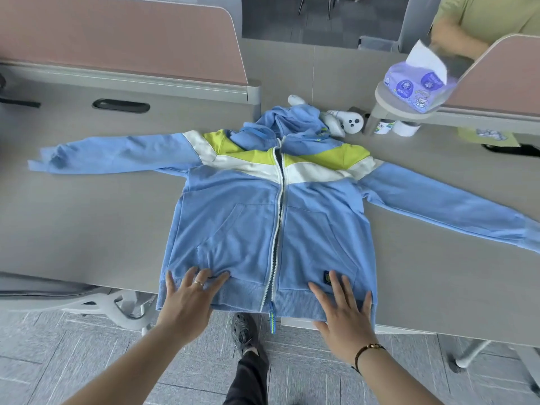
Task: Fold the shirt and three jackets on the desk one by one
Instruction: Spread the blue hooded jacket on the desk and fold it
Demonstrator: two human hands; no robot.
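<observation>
Blue cotton fills the middle of the head view: a light blue zip-up jacket (263,217) is lying face up and spread flat on the grey table (87,217), its zipper closed along the centre and white and lime bands crossing the chest. Both sleeves are stretching outward, one toward the left edge of the table, the other running off toward the right edge of the frame. Its hood (286,127) is bunching at the far end, just beside a small white plush toy (344,121).

At the near end, the ribbed hem is hanging slightly over the table's front edge, and both hands are resting on it. The left hand (190,299) is lying open, palm down, fingers spread over the hem left of the zipper, wearing a ring. The right hand (344,311) is likewise lying open and flat on the hem right of the zipper, fingertips reaching near a small dark patch on the fabric; neither hand is gripping the cloth, as far as the angle lets me judge.

Farther back on the right, a purple tissue pack (415,86) is sitting on a raised ledge, and another person in a green top (482,16) is standing behind it.
</observation>
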